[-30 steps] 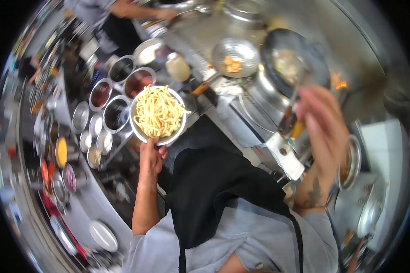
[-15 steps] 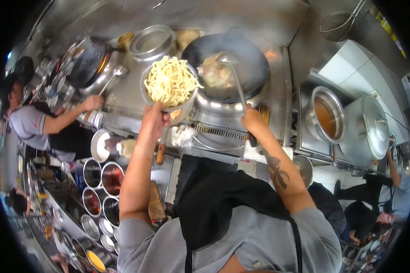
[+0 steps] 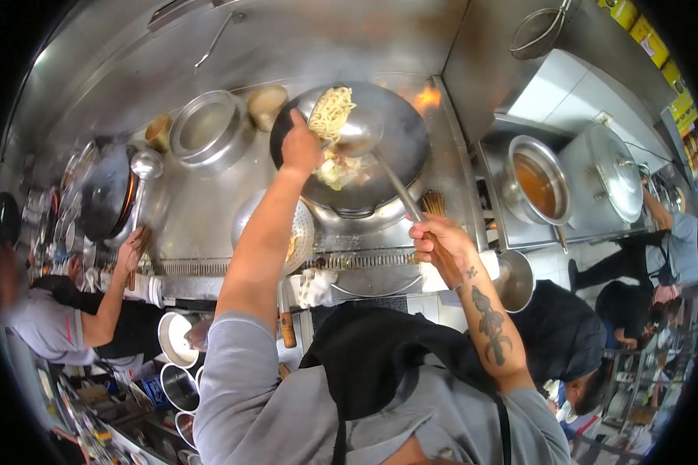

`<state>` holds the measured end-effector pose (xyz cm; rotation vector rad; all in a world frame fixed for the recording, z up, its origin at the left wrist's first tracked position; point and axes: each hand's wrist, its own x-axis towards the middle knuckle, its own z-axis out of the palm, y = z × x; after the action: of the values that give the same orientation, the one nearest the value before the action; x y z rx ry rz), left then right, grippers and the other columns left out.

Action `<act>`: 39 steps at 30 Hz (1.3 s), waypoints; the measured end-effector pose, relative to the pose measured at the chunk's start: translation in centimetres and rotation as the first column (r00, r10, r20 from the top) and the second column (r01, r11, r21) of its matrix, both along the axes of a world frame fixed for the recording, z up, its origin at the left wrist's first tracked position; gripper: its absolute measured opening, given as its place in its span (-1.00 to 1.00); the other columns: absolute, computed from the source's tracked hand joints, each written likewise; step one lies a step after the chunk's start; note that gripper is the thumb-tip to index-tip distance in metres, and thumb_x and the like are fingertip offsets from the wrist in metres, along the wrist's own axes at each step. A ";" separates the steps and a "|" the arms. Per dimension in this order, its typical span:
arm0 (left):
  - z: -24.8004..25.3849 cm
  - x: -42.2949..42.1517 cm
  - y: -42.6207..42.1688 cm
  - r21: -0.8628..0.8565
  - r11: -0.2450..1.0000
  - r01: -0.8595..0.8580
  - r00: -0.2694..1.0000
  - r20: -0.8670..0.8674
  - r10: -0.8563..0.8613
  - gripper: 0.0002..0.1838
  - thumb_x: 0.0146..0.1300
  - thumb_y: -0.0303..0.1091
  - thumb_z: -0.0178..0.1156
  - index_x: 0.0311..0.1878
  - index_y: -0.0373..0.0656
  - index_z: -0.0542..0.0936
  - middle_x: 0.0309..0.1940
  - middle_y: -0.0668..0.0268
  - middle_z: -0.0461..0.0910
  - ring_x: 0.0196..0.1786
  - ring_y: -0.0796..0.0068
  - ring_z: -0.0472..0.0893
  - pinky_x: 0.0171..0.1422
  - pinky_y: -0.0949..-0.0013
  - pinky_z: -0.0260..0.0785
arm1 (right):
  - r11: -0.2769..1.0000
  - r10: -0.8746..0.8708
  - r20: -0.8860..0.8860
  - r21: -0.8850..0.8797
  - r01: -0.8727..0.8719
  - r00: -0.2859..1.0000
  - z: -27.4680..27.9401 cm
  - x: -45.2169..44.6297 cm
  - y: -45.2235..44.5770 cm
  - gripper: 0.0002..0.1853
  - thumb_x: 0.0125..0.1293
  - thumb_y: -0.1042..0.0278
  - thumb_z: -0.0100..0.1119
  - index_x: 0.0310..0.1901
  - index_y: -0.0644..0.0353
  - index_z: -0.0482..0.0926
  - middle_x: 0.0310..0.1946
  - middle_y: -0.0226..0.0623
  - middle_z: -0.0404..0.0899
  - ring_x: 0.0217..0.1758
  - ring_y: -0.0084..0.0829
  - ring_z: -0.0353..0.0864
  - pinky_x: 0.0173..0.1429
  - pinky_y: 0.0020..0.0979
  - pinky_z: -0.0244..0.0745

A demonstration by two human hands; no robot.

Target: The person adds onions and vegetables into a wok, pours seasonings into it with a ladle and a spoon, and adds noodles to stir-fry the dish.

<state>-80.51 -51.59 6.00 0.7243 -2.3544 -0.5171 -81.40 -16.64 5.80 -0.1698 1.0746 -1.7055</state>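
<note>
Over the left part of a black wok (image 3: 407, 155), my left hand (image 3: 301, 146) holds a metal bowl (image 3: 309, 101) tipped on its side. Thick yellow noodles (image 3: 333, 113) are at its mouth, above the food (image 3: 338, 170) in the wok. My right hand (image 3: 440, 239) is wrapped round the wooden handle of a long metal ladle (image 3: 361, 133). The ladle's head is over the wok, close beside the noodles. Steam hangs around both.
Flames (image 3: 426, 98) rise behind the wok. A perforated strainer (image 3: 301, 232) lies left of it, near a metal pot (image 3: 206, 132). At right stand a pot of brown liquid (image 3: 537, 184) and a lidded pot (image 3: 614, 174). A co-worker's hand (image 3: 134, 242) holds a ladle at left.
The view has turned to the stove. My left hand has moved the noodle bowl over the wok and tipped it. My right hand has taken hold of the ladle, whose head is now raised by the noodles.
</note>
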 end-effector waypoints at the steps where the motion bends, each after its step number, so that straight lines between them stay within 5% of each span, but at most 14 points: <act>1: 0.1 -0.4 0.2 -0.080 0.997 0.019 0.998 0.059 -0.014 -0.31 0.17 -0.46 0.06 0.34 -0.48 0.05 -0.29 -0.19 0.60 -0.20 -0.11 0.62 -0.08 0.03 0.47 | 0.999 0.008 0.058 -0.047 -0.006 0.998 0.7 0.8 0.4 -0.70 0.29 0.45 0.09 0.04 0.21 0.36 -0.46 -0.46 0.41 -0.60 -0.66 0.36 -0.56 -0.50 0.27; 7: 1.7 -2.4 -0.3 -0.262 0.965 -0.002 0.997 0.069 0.021 -0.29 0.18 -0.52 0.04 0.37 -0.42 -0.01 -0.33 -0.18 0.59 -0.23 -0.12 0.62 -0.11 0.04 0.49 | 0.992 -0.012 0.208 -0.117 0.037 0.978 3.8 2.7 0.4 -0.73 0.35 0.42 -0.01 0.06 0.24 0.41 -0.42 -0.53 0.36 -0.61 -0.75 0.25 -0.52 -0.59 0.20; 11: 3.2 -2.6 -2.6 -0.263 0.962 0.068 0.985 -0.138 -0.107 -0.31 0.19 -0.51 0.03 0.35 -0.43 -0.01 -0.33 -0.24 0.58 -0.23 -0.17 0.60 -0.12 -0.01 0.45 | 0.997 -0.074 0.175 -0.008 0.077 0.982 3.5 2.3 0.0 -0.70 0.32 0.44 0.00 0.08 0.26 0.40 -0.44 -0.53 0.36 -0.61 -0.74 0.27 -0.52 -0.58 0.22; 17: 5.4 2.8 -1.0 -0.071 0.997 0.044 0.963 -0.264 -0.061 -0.35 0.17 -0.49 0.02 0.32 -0.48 0.07 -0.33 -0.26 0.57 -0.21 -0.28 0.56 -0.05 -0.09 0.38 | 0.984 -0.018 -0.244 0.167 0.060 0.970 3.0 2.4 0.3 -0.61 0.24 0.55 -0.02 0.13 0.25 0.38 -0.54 -0.44 0.40 -0.70 -0.60 0.34 -0.64 -0.49 0.25; 20: 3.4 5.5 -1.2 -0.023 1.000 -0.001 0.932 -0.364 -0.008 -0.36 0.16 -0.50 0.01 0.31 -0.47 0.09 -0.29 -0.28 0.56 -0.17 -0.31 0.55 -0.01 -0.09 0.36 | 0.936 0.104 -0.741 0.299 0.187 0.663 -0.7 0.2 0.1 -0.63 0.22 0.54 0.00 0.10 0.29 0.39 -0.59 -0.41 0.40 -0.68 -0.61 0.39 -0.62 -0.47 0.30; 22: 3.3 7.5 -1.3 0.267 0.960 0.085 0.896 -0.441 0.043 -0.43 0.17 -0.47 0.01 0.29 -0.34 0.20 -0.32 0.01 0.59 -0.56 0.32 0.55 -0.58 0.31 0.36 | 0.933 0.132 -0.920 0.241 0.268 0.368 -2.7 -1.4 1.6 -0.51 0.22 0.49 0.04 0.21 0.39 0.33 -0.54 -0.23 0.49 -0.59 -0.49 0.51 -0.48 -0.42 0.41; 23: 3.3 9.5 -0.6 0.444 0.884 0.147 0.894 -0.443 0.074 -0.46 0.18 -0.46 0.01 0.27 -0.33 0.23 -0.36 0.09 0.57 -0.60 0.43 0.50 -0.63 0.38 0.29 | 0.927 0.157 -0.952 0.234 0.293 0.264 -3.1 -2.3 2.9 -0.44 0.21 0.47 0.05 0.26 0.43 0.27 -0.48 -0.09 0.54 -0.53 -0.37 0.58 -0.38 -0.36 0.47; 25: 3.1 13.5 1.4 0.660 0.723 0.203 0.868 -0.464 0.180 -0.55 0.22 -0.42 0.03 0.18 -0.31 0.31 -0.43 0.23 0.52 -0.65 0.58 0.41 -0.68 0.47 0.21 | 0.879 0.278 -0.879 0.395 0.267 0.387 1.5 -0.6 4.2 -0.37 0.18 0.45 0.07 0.31 0.45 0.24 -0.20 0.22 0.59 -0.13 -0.05 0.67 -0.02 -0.26 0.50; 28: 1.4 19.7 3.5 0.778 0.611 0.146 0.864 -0.401 0.305 -0.70 0.25 -0.36 0.06 -0.01 -0.31 0.42 -0.47 0.29 0.47 -0.63 0.62 0.38 -0.65 0.49 0.21 | 0.952 0.185 -0.972 0.214 0.219 0.142 -2.0 -1.8 6.6 -0.37 0.18 0.46 0.07 0.31 0.42 0.25 -0.06 0.26 0.55 0.05 0.09 0.58 0.11 -0.26 0.45; 29: 1.2 21.6 4.5 0.808 0.570 0.150 0.841 -0.408 0.356 -0.74 0.25 -0.37 0.06 -0.05 -0.31 0.43 -0.47 0.29 0.47 -0.62 0.62 0.38 -0.63 0.49 0.21 | 0.972 0.152 -0.988 0.154 0.179 0.025 -2.7 -2.3 7.0 -0.38 0.17 0.47 0.09 0.31 0.40 0.27 -0.07 0.26 0.55 0.00 0.10 0.59 0.06 -0.25 0.48; 33: 1.1 27.9 8.9 0.873 0.439 0.212 0.704 -0.448 0.551 -0.84 0.27 -0.40 0.04 -0.15 -0.27 0.44 -0.45 0.28 0.47 -0.57 0.61 0.36 -0.58 0.49 0.21 | 0.811 0.552 -0.834 0.542 0.221 0.020 -0.4 -6.0 5.0 -0.42 0.19 0.45 0.11 0.28 0.39 0.30 -0.09 0.28 0.54 -0.04 0.11 0.60 0.03 -0.18 0.49; 37: -0.7 38.4 16.3 0.878 0.415 0.238 0.454 -0.479 0.751 -0.87 0.28 -0.43 0.06 -0.17 -0.28 0.43 -0.38 0.22 0.48 -0.56 0.61 0.33 -0.55 0.50 0.18 | 0.956 0.271 -0.961 0.263 0.126 -0.053 -2.8 -6.5 5.9 -0.41 0.18 0.47 0.15 0.28 0.36 0.33 -0.18 0.24 0.59 -0.28 -0.17 0.66 -0.15 -0.28 0.51; 38: -1.0 40.9 18.3 0.907 0.378 0.185 0.394 -0.421 0.817 -0.88 0.28 -0.44 0.06 -0.18 -0.29 0.43 -0.38 0.23 0.48 -0.57 0.61 0.33 -0.57 0.51 0.18 | 0.849 0.490 -0.866 0.499 0.171 0.094 -1.4 -5.8 5.5 -0.43 0.22 0.45 0.13 0.28 0.37 0.32 -0.11 0.23 0.57 -0.19 -0.11 0.65 -0.04 -0.27 0.50; 39: -2.0 42.5 19.1 0.903 0.377 0.206 0.336 -0.427 0.840 -0.87 0.28 -0.44 0.06 -0.17 -0.29 0.44 -0.38 0.23 0.49 -0.57 0.61 0.33 -0.57 0.51 0.18 | 0.878 0.457 -0.889 0.446 0.175 -0.024 -1.8 -7.6 4.0 -0.44 0.23 0.45 0.12 0.28 0.37 0.33 -0.13 0.22 0.58 -0.17 -0.09 0.64 -0.01 -0.25 0.49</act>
<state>-38.04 -32.46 4.02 1.0486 -0.5839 -1.4999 -88.99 -12.68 3.95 -1.4059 2.4057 -0.7744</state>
